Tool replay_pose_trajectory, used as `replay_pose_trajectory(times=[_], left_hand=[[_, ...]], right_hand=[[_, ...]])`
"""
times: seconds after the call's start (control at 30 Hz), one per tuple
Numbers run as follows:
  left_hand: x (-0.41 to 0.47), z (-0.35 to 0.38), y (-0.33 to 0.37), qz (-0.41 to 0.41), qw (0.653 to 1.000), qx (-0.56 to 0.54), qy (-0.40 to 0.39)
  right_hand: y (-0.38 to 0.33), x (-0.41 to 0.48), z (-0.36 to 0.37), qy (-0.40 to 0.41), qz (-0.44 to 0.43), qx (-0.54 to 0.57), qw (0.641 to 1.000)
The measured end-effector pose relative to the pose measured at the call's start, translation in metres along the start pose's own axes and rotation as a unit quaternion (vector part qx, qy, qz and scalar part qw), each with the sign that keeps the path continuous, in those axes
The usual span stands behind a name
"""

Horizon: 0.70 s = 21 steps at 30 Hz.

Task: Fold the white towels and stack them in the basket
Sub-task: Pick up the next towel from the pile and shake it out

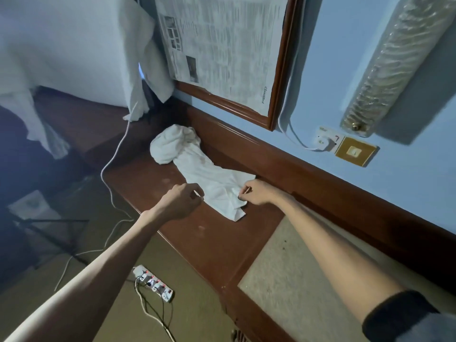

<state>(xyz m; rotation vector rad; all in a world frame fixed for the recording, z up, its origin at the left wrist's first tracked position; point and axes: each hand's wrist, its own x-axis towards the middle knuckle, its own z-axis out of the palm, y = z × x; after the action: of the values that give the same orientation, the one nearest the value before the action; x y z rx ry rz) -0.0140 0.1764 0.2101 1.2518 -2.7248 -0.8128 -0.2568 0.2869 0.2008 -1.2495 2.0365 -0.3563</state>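
A white towel (214, 183) lies stretched and wrinkled across the brown wooden ledge (212, 240). Its far end runs into a bunched heap of white towels (172, 144) near the wall. My left hand (183, 199) pinches the towel's near left edge with curled fingers. My right hand (254, 192) pinches the towel's right edge, close to the raised back rail. No basket is in view.
A white cable (111, 191) trails over the ledge's left end down to the floor. A power strip (154, 283) with red lights lies on the floor below. A framed mirror covered with newspaper (222, 48) hangs on the blue wall. A cloth-covered object (74, 50) stands at the far left.
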Motion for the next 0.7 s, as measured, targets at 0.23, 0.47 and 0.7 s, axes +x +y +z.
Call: replay_pose_trajectory(times=[0.23,0.47,0.7], left_hand=[[0.076,-0.014,-0.038,-0.026,1.000,0.009,0.001],[0.187,-0.013,-0.091,-0.031,0.997,0.036,-0.067],[0.340,-0.010,-0.156,0.031,0.985,0.090,-0.143]], right_hand=[[-0.008,0.098,0.006,-0.041,0.019,0.045,0.998],[0.001,0.196,0.014,-0.048,0.059,0.048,0.996],[-0.007,0.320,0.035,0.003,0.124,0.039,0.992]])
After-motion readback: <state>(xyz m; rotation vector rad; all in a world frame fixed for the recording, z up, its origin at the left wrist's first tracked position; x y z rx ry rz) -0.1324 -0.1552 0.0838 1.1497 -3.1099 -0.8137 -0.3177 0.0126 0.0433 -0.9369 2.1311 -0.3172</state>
